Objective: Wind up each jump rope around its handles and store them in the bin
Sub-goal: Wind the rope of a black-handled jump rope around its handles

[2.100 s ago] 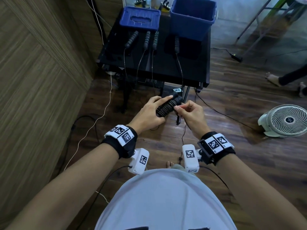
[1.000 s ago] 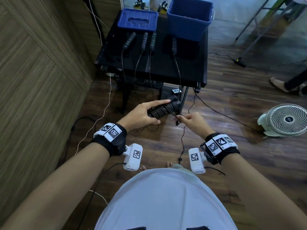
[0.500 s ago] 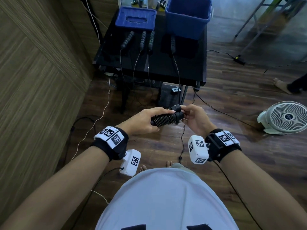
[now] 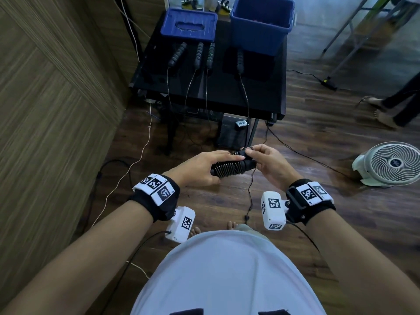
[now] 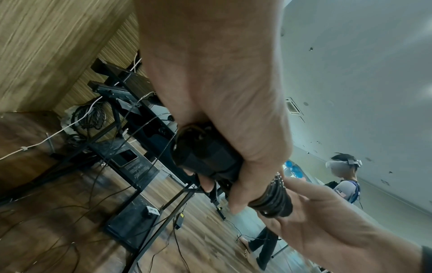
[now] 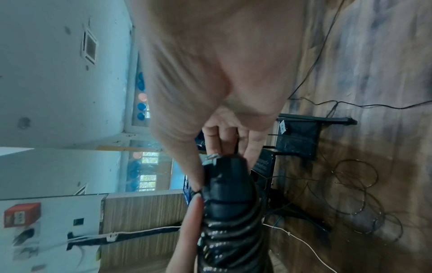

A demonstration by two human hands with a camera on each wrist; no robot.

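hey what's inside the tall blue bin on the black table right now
Only the blue bin's rim and upper inner walls show, plus a faint reddish patch near the top. Its floor is hidden by the near wall, so its contents cannot be told.

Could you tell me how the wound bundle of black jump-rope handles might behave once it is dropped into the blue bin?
The black ribbed handle bundle looks rigid and cylindrical, so it may roll. The thin cord tail hanging below the right hand looks floppy and could unwind if untucked. The left hand holds it alone, suggesting light weight.
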